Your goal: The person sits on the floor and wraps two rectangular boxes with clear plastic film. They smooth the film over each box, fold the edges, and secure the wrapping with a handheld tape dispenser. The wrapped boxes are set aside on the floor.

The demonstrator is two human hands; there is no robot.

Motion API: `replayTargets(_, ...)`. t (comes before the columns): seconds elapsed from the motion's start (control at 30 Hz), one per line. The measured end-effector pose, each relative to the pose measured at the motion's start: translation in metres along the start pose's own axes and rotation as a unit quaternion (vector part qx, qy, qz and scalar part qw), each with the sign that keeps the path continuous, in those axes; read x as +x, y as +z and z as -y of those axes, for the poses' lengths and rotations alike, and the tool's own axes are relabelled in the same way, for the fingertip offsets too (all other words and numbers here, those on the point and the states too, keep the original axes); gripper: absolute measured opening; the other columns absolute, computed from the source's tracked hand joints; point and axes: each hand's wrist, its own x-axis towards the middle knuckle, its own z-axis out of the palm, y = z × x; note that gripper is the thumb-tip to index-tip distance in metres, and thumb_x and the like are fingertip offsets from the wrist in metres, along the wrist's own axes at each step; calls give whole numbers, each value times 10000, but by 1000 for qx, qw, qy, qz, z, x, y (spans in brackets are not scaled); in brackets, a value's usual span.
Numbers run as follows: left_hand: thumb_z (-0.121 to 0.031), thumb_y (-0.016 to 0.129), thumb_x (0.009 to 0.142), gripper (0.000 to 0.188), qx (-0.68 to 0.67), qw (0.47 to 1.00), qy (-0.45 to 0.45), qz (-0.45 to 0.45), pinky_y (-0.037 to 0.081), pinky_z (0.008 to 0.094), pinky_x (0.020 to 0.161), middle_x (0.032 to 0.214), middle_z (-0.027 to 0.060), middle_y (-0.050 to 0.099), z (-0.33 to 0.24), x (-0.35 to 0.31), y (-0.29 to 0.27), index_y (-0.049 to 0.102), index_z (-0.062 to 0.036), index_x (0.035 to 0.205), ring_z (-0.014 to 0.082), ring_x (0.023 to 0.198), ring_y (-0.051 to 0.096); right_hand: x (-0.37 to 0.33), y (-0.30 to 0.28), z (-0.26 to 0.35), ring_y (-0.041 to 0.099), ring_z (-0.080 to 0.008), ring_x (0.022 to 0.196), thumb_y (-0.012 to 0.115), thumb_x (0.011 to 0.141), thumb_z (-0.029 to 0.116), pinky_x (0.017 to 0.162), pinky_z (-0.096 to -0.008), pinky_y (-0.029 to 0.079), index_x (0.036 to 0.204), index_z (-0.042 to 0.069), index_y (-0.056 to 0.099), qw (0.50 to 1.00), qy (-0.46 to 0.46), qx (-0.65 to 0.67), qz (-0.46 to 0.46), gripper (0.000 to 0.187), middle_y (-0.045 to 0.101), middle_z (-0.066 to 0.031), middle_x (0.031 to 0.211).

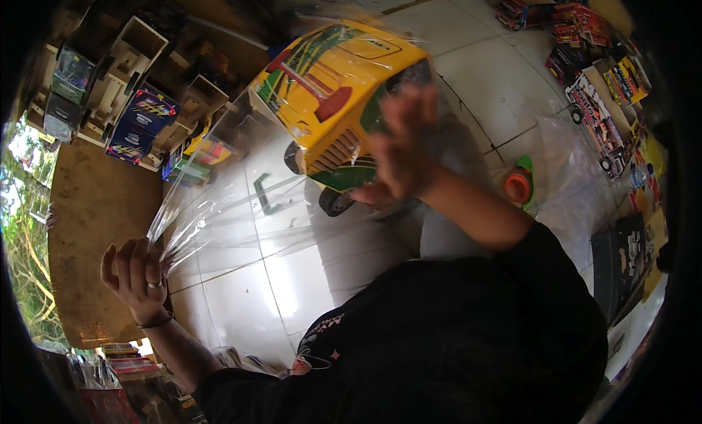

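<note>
A yellow toy truck [342,95] with green panels, a red stripe-like decoration and black wheels lies tilted above my legs. Clear plastic film [212,205] covers part of it and stretches away to the lower left. My left hand [137,278], wearing a ring and a bracelet, is closed on the gathered end of that film. Against the truck's right side is my right hand [404,150], blurred by motion, with thumb and fingers apart. Whether it touches the truck or only the film, I cannot tell.
On the white tiled floor, a green tape dispenser with an orange roll [518,184] sits right of my knees, near a loose clear plastic sheet [559,175]. Wooden toy trucks and boxes [142,120] stand at upper left. More toy trucks [599,120] line the right side.
</note>
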Motion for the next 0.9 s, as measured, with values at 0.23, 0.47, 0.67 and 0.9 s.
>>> replayTargets(0.23,-306,761,758,358,-376,910,-175,13,398,474,929,750,43,549,6,23,-8,507,-72,662,224,788,555,-140,-44,63,-62,-443,1421,461,926,497,1109,-563,16,1498,27,21,917,326,141,182,861,-62,-278,1531)
replayTargets(0.47,-183,793,706,275,-436,882,-167,-67,432,366,808,694,83,524,8,110,-29,558,-41,723,258,786,503,-83,-1,-16,52,-374,1437,434,945,491,1148,-442,104,1501,48,50,862,370,197,285,809,17,-225,1552)
replayTargets(0.67,-263,693,777,253,-235,958,-155,49,438,372,573,657,152,594,39,249,5,651,-14,782,259,622,593,-106,-37,-31,103,-332,1433,624,859,472,1151,-425,133,1495,42,66,827,447,259,222,948,93,-210,1542)
replayTargets(0.9,-231,699,767,221,-318,934,-107,123,473,353,588,731,145,630,83,279,116,651,-17,795,234,666,623,-138,-41,53,164,-457,1381,823,586,553,1074,-496,307,1482,79,86,778,458,138,408,1254,88,-341,1473)
